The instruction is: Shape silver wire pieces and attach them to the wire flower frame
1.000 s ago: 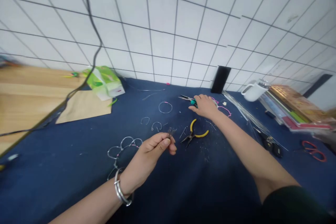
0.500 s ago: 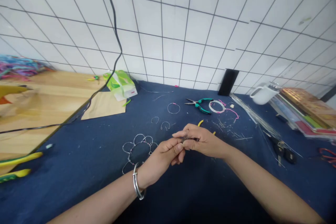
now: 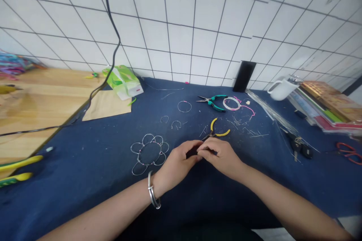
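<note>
Hands (image 3: 177, 162) (image 3: 224, 158) meet, curled — cannot tell if gripping; blue tabletop (image 3: 93, 162) beneath; tiled wall (image 3: 181, 11) behind.

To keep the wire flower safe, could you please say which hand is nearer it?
Left: the left hand is just right of the wire flower; the right hand is farther right.

Yellow-handled pliers (image 3: 212, 133) contrast with navy cloth (image 3: 93, 158) and dark-gridded white wall (image 3: 181, 35).

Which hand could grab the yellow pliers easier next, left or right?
Probably the right hand: it is just in front of the yellow-handled pliers, close to their handles, while the left hand lies farther from them.
</note>
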The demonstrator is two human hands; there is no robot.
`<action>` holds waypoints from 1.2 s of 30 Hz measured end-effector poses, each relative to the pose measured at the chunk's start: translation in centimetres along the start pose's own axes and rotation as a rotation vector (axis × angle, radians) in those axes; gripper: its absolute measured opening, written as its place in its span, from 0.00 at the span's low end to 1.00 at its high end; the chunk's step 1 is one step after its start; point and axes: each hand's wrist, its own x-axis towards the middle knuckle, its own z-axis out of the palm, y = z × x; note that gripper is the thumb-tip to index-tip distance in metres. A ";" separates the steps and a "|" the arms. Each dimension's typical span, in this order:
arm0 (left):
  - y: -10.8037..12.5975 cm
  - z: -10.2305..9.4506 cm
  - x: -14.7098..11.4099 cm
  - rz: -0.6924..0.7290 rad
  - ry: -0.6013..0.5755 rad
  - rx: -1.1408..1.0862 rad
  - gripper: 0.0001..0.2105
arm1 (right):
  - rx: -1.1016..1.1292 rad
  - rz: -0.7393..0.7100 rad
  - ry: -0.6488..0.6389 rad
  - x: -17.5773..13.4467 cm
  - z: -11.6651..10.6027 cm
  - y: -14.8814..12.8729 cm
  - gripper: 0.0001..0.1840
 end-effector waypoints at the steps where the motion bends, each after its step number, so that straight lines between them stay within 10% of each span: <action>1: -0.1 0.1 0.1 -0.006 -0.002 -0.001 0.17 | 0.007 0.016 0.006 0.0 0.1 0.2 0.07; 18: -0.3 0.7 0.2 0.047 0.044 0.192 0.08 | 0.131 0.088 0.037 0.1 -0.8 -0.1 0.07; 29: 0.2 1.3 -0.5 -0.188 -0.230 -0.575 0.07 | 0.602 0.230 -0.086 -0.2 -1.7 0.6 0.10; 36: 0.0 1.3 -0.5 -0.263 -0.265 -0.627 0.09 | 0.665 0.272 -0.064 -0.3 -1.9 1.7 0.10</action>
